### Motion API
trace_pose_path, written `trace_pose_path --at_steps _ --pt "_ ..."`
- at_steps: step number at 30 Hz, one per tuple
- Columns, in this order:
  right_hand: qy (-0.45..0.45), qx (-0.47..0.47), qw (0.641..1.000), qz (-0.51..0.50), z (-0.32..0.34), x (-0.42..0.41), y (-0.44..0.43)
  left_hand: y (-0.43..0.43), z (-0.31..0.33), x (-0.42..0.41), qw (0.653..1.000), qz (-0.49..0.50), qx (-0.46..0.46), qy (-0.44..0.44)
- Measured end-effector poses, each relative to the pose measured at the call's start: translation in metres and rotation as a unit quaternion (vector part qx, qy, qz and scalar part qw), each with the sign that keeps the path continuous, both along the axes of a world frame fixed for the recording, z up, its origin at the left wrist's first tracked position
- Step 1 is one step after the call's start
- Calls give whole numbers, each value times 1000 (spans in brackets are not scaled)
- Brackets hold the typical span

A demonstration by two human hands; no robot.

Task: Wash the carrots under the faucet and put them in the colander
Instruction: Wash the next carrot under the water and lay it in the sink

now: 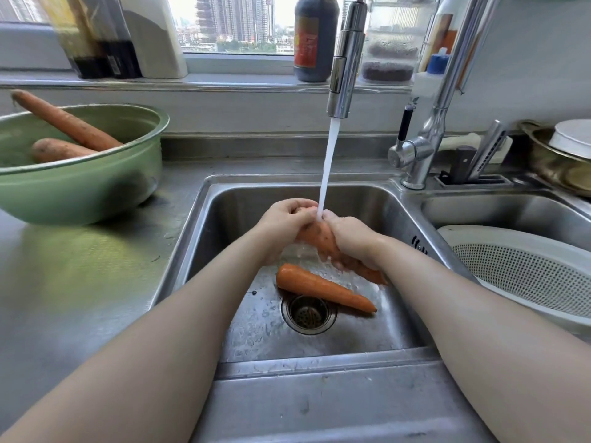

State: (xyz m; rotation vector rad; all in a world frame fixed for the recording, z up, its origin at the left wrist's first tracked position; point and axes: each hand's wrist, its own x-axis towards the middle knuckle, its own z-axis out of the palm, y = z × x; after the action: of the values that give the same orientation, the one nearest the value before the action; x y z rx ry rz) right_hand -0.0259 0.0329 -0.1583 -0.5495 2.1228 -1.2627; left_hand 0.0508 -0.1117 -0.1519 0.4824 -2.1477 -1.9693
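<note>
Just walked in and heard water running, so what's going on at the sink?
A person grips one carrot with the left hand and right hand under the running faucet. A second carrot lies on the sink floor beside the drain. Two more carrots sit in the green bowl on the counter. The colander, as far as visible, holds none.

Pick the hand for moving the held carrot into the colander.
Right. The right hand grips the orange carrot under the stream, and the white perforated colander sits in the basin on that side.
</note>
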Motion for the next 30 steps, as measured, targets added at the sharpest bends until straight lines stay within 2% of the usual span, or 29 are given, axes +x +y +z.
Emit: trace_pose_path --at_steps 3,5,7,10,13,17,20,24,26,30 --pt "-13 -39 998 48 -2 -2 1 10 2 -7 993 118 -11 -23" --pt "-7 -37 994 100 -6 -5 2 8 2 -9 990 134 34 -39" --pt "21 -16 993 119 -7 -9 4 2 2 -6 991 86 100 -37" --pt "-1 -23 994 103 -3 -8 9 -8 1 0 989 -7 148 -9" --pt "-28 10 995 93 3 -4 10 -8 1 4 995 -32 88 -26" --pt "-8 80 995 54 3 -3 6 1 -2 1 997 35 -47 -48" --pt "-24 71 995 58 -1 -8 5 2 -1 1 997 53 -30 -44" --pt "-79 36 994 68 -2 -7 9 -5 3 9 998 -19 17 -54" --pt "-50 49 995 78 -1 -5 11 -9 0 9 997 -51 28 -55" --pt "69 153 985 35 4 -4 10 -6 -5 10 988 -139 60 -37"
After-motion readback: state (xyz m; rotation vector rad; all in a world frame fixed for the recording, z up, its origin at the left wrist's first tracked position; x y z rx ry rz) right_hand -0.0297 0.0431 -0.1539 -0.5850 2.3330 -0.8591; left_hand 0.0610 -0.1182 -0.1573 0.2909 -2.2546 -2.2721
